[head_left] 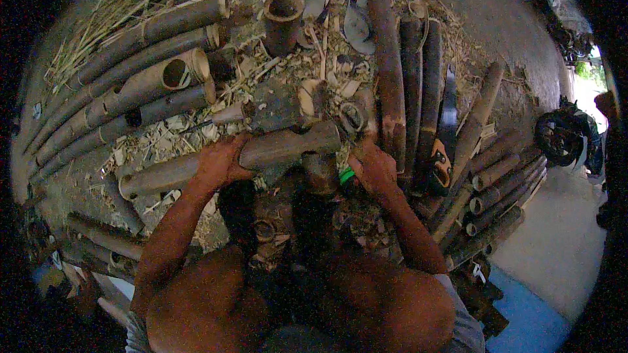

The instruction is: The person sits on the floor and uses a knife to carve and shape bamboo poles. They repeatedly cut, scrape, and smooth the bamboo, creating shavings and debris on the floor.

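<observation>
A thick brown bamboo tube (281,147) lies slantwise in front of me, its right end higher in view. My left hand (226,162) is wrapped over its middle, the thumb along the near side. There is a cut-out in the tube's upper edge near the right end. Just right of that end, my right hand (373,167) is closed with the knuckles up. A bright green piece (347,175) shows at its inner side; what the fingers hold is mostly hidden. A short bamboo ring (352,116) sits just beyond that hand. Under the tube stands a dark wooden block (320,173).
Long bamboo tubes (111,108), some with round holes, lie at left. An upright bamboo cup (282,19) and sandals (358,23) are at the far side among shavings. At right, a handsaw (443,150) rests by dark tubes (392,72), near stacked tubes (497,176).
</observation>
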The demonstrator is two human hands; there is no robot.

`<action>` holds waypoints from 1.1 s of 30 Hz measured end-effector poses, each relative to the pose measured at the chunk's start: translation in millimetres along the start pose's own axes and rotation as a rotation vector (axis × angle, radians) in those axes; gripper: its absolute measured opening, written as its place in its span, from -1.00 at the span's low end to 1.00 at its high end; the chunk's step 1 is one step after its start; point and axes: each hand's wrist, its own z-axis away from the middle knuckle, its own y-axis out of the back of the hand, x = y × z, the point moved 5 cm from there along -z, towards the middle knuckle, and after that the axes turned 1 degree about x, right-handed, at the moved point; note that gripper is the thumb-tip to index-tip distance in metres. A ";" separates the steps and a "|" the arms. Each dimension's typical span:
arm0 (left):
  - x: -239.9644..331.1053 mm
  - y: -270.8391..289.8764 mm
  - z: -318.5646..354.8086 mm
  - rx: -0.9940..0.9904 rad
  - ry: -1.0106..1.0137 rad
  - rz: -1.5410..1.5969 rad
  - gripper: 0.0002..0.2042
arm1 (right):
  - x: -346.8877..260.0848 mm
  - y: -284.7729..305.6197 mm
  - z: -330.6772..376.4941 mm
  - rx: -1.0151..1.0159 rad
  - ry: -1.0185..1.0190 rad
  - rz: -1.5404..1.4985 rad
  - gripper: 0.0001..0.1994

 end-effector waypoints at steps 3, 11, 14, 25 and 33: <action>-6.7 -13.1 3.2 -0.200 0.139 0.103 -0.09 | 2.7 2.5 0.1 0.171 0.089 -0.012 -0.50; -7.4 -7.3 -5.6 -0.148 0.112 -0.048 -0.08 | 8.8 -6.0 -1.8 -0.062 -0.159 -0.009 -0.43; -2.2 -0.5 -6.4 -0.058 0.045 0.042 -0.07 | -7.2 5.0 1.2 0.159 0.062 -0.016 -0.35; 2.6 -6.2 8.4 -0.079 0.080 -0.014 -0.03 | -3.3 5.0 -4.5 0.165 0.068 0.097 -0.30; 7.4 -6.8 10.4 0.053 0.050 -0.051 -0.02 | -25.4 12.8 -2.1 -0.014 0.003 -0.006 -0.40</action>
